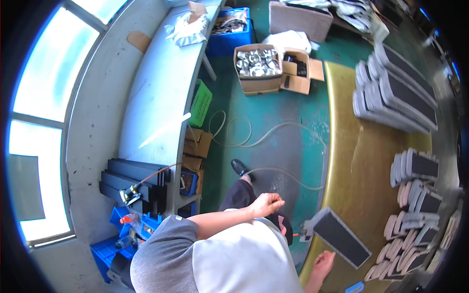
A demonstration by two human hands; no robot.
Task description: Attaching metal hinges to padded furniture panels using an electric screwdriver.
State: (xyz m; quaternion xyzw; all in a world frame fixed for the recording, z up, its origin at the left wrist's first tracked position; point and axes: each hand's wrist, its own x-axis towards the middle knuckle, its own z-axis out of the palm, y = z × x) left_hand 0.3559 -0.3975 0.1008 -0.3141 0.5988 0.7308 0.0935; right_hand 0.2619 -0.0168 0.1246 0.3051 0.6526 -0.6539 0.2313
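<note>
My left hand (267, 204) is in front of my body with its fingers curled in and the tips pinched together. Whether something small sits between them cannot be made out. Lower and to the right, my right hand (323, 264) has loosely bent fingers, apart from the thumb, and nothing shows in it. Just beyond it lies a long flat pad (341, 238) with a black top and fuzzy grey edges, tilted across the near edge of the yellowish bench. A small pale metallic piece (306, 231) shows at the pad's left end.
On the bench (349, 146) at the right stand stacks of grey-and-black pads (398, 93) and smaller pads (413, 234). A long table (159, 102) at the left bears black bars (132, 183). Cartons, one with shiny metal parts (256, 62), and a looping hose (288, 124) lie on the floor.
</note>
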